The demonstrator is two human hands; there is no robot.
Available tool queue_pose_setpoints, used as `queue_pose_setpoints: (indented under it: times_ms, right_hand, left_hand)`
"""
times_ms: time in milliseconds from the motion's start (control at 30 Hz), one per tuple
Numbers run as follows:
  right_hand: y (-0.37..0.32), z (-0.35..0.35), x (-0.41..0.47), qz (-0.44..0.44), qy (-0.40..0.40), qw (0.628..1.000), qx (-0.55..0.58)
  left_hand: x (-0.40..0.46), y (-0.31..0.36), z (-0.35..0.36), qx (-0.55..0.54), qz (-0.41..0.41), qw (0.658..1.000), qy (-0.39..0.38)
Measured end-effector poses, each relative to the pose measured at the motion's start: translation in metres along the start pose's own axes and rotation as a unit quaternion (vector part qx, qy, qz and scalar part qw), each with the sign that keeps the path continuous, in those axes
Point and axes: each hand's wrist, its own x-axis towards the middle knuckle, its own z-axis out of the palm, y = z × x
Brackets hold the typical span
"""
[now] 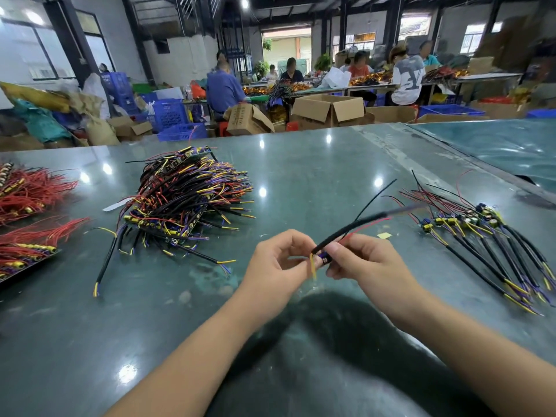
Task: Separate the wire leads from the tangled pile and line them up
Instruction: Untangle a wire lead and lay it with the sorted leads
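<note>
Both hands pinched on one wire lead (346, 231): left hand (278, 263) & right hand (365, 263) at its near end, rest slanting up-right, away.

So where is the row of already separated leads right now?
The sorted leads lie on the table at the right of the head view, just beyond the right hand, far from the tangled pile on the left.

The red wire bundles (28, 206) run off the left edge. The far end of the held lead (361, 222) blurs out, and the right hand's fingers (340, 251) hide its small component.
</note>
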Motion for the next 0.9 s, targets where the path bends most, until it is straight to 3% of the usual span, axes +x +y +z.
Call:
queue_pose_setpoints:
  times_ms: [167,367,533,767,900]
  right_hand:
    - [-0.003,0.001,0.0,-0.016,0.067,0.995,0.072]
    - [-0.004,0.003,0.002,-0.028,0.094,0.989,0.112]
    - [-0.003,-0.004,0.005,-0.035,0.122,0.988,0.088]
    - [-0.003,-0.009,0.005,-0.074,0.17,0.98,-0.066]
    - [-0.004,-0.006,0.003,-0.082,0.158,0.983,-0.049]
  left_hand:
    - [0.002,0.001,-0.002,-0.08,-0.025,0.994,0.069]
    - [0.002,0.0,-0.003,-0.221,-0.084,0.97,0.047]
    - [0.001,-0.001,-0.008,-0.135,-0.091,0.986,-0.031]
    - [0.0,0.001,-0.013,-0.099,-0.075,0.99,-0.066]
    - [0.0,0.001,-0.009,-0.014,-0.072,0.997,-0.002]
